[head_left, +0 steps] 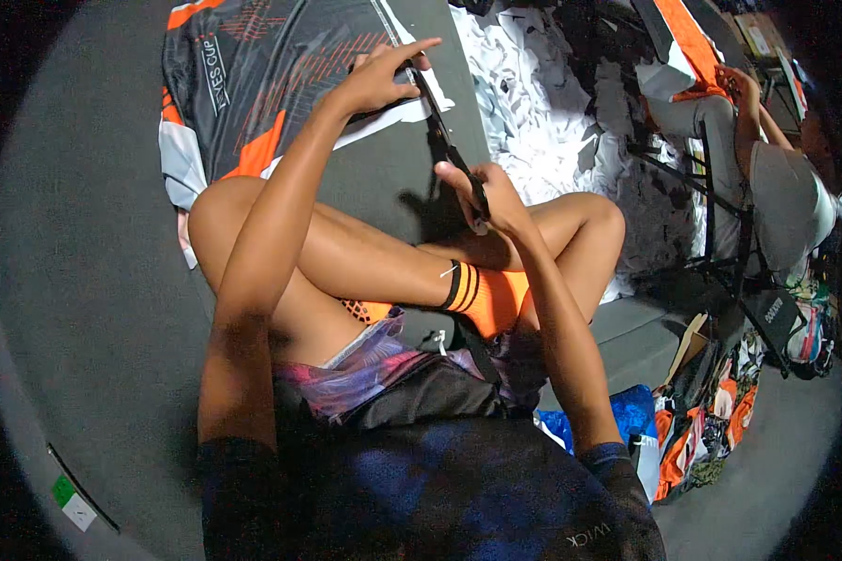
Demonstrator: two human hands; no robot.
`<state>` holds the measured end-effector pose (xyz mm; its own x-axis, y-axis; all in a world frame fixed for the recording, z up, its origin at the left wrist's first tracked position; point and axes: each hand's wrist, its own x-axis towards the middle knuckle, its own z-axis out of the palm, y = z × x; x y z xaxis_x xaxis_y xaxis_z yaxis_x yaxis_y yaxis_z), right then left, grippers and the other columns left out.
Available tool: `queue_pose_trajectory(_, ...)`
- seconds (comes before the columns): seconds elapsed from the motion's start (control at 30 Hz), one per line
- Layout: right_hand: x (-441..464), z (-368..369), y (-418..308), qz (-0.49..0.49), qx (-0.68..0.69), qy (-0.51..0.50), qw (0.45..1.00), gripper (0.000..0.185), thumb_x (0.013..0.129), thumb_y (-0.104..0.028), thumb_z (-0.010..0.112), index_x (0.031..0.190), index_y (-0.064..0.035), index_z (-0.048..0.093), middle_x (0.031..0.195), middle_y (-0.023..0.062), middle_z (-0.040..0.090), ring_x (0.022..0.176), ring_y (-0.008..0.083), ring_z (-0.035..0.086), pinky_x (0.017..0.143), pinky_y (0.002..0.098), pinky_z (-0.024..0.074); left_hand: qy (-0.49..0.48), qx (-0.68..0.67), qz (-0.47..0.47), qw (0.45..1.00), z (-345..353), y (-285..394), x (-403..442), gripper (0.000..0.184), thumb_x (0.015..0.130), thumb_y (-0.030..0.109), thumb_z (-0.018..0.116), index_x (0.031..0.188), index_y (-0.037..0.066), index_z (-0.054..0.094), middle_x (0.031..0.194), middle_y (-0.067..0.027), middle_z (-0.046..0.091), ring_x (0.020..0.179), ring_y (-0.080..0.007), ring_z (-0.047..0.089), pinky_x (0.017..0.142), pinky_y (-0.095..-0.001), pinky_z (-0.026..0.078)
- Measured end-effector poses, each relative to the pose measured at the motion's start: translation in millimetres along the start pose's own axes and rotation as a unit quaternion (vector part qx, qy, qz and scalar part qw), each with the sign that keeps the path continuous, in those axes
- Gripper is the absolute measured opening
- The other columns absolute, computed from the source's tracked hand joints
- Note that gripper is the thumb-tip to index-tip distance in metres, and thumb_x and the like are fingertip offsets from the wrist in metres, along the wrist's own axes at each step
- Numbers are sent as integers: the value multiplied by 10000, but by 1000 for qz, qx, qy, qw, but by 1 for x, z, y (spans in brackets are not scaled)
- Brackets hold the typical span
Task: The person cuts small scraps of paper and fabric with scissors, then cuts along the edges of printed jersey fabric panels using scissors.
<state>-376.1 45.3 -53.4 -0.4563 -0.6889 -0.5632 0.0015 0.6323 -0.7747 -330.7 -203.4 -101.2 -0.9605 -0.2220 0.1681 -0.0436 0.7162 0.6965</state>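
Note:
My right hand (496,198) is closed around the handles of a pair of black scissors (437,117), whose blades point away from me. Beside the blade tips is my left hand (372,84), its index finger stretched out and its thumb apart. It lies over the edge of a dark printed fabric piece (295,70) with orange and white parts, spread on the grey surface. A white border runs along the fabric's right side, near the blades. Whether the left fingers touch the fabric underneath is hidden.
A heap of white fabric scraps (524,103) lies beyond the grey surface (84,234). At right, another person's hand (739,86) is at orange fabric (690,47). Colourful scraps (692,439) and a blue bag (634,409) lie at lower right. My crossed legs are in front.

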Motion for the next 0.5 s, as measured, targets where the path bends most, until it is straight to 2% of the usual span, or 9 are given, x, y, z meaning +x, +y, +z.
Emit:
queue_pose_trajectory(0.23, 1, 1, 4, 15, 0, -4, 1000, 590, 774, -566, 645, 545, -29, 555, 455, 2, 439, 405, 109, 447, 390, 274, 323, -3, 16, 11, 1000, 0, -1, 0, 832, 692, 91, 702, 1410, 309, 343, 1116, 5, 609, 1051, -227, 514, 969, -376, 356)
queue_pose_trajectory(0.33, 3, 3, 9, -37, -20, 6, 999, 649, 822, -590, 568, 448, -71, 457, 375, 40, 440, 323, 127, 463, 317, 254, 335, -7, 19, 9, 1000, 0, -2, 0, 842, 689, 102, 709, 1415, 309, 336, 1122, 5, 608, 1062, -230, 508, 973, -383, 344)
queue_pose_trajectory(0.43, 4, 3, 9, -43, -18, 10, 999, 656, 833, -581, 558, 434, -71, 455, 374, 40, 440, 319, 127, 460, 313, 254, 329, -9, 24, 11, 1000, 1, -5, 0, 847, 688, 108, 711, 1417, 309, 330, 1130, 4, 606, 1073, -232, 502, 973, -390, 338)
queue_pose_trajectory(0.5, 2, 4, 10, -45, -17, 12, 999, 659, 838, -576, 553, 426, -71, 454, 373, 39, 441, 317, 128, 458, 312, 255, 327, -12, 14, 14, 1000, 2, -7, -1, 856, 698, 142, 721, 1421, 342, 308, 1140, 36, 602, 1093, -238, 486, 947, -435, 317)
